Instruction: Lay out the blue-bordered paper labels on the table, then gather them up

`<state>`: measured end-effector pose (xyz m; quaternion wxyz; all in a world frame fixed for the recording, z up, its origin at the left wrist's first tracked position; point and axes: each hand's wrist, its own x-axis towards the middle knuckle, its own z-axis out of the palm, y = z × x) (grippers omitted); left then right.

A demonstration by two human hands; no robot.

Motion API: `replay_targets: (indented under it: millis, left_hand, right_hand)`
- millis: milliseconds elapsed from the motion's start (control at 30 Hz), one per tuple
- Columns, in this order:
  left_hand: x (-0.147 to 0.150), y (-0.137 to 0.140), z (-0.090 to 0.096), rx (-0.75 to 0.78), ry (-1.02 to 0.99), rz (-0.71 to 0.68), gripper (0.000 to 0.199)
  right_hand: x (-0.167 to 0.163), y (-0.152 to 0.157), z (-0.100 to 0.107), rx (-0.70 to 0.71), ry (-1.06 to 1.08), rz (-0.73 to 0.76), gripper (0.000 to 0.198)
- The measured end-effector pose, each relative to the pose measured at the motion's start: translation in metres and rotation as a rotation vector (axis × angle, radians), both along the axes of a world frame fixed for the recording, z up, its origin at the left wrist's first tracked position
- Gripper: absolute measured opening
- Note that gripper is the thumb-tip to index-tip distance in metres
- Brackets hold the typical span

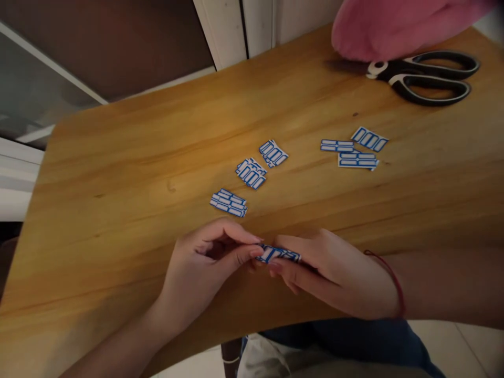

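Note:
Between my two hands, above the near part of the table, is a small bunch of blue-bordered white label stickers (271, 254). My left hand (205, 265) pinches its left end between thumb and fingers. From the right, my right hand (331, 273), with a red cord on the wrist, grips the other end and covers part of it. Just beyond my left hand lies a small stack of like labels (229, 203). Two more stacks, a middle label pile (251, 174) and a far label pile (273, 153), run up and to the right.
Loose label pieces (357, 159) lie overlapping at the right. Black-handled scissors (425, 76) rest at the back right, blades pointing left, beside a pink plush item (378, 31). The wooden table (118, 173) meets a white-framed panel (222, 34) at the back.

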<state>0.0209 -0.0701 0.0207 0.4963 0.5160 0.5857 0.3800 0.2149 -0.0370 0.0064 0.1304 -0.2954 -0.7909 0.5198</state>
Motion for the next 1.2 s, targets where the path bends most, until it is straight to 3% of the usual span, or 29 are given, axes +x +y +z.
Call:
replay_targets:
  millis: [300, 467, 533, 633, 767, 867, 1000, 1100, 1200]
  left_hand:
    - [-0.004, -0.004, -0.003, 0.048, 0.103, -0.033, 0.005]
    - [-0.016, 0.007, 0.004, 0.116, 0.14, 0.047, 0.01]
    - [-0.03, 0.016, 0.008, 0.075, 0.208, -0.009, 0.014]
    - [-0.051, 0.026, 0.005, -0.021, 0.431, -0.234, 0.017]
    - [-0.063, 0.028, -0.011, 0.021, 0.609, -0.236, 0.016]
    - [-0.06, 0.027, -0.009, 0.075, 0.601, -0.195, 0.022]
    - [-0.04, 0.017, 0.018, 0.15, 0.495, -0.075, 0.023]
    - [-0.022, 0.002, 0.028, 0.094, 0.294, -0.144, 0.018]
    - [-0.016, -0.009, 0.018, -0.008, 0.114, -0.195, 0.017]
  right_hand:
    - [-0.001, 0.003, 0.004, -0.061, 0.025, -0.038, 0.033]
    - [0.0, 0.001, 0.003, -0.079, 0.037, -0.065, 0.036]
    - [0.0, 0.0, 0.003, -0.032, 0.037, -0.098, 0.036]
    - [-0.001, -0.002, 0.002, 0.003, 0.029, -0.116, 0.037]
    - [-0.003, -0.002, 0.003, 0.016, 0.01, -0.107, 0.037]
    - [-0.003, -0.001, 0.003, 0.015, 0.011, -0.112, 0.039]
    - [-0.006, 0.004, 0.002, 0.02, 0.02, -0.076, 0.038]
    - [-0.01, 0.006, 0.002, -0.005, 0.009, -0.037, 0.038]
    - [-0.015, 0.003, 0.004, -0.056, -0.008, -0.007, 0.039]
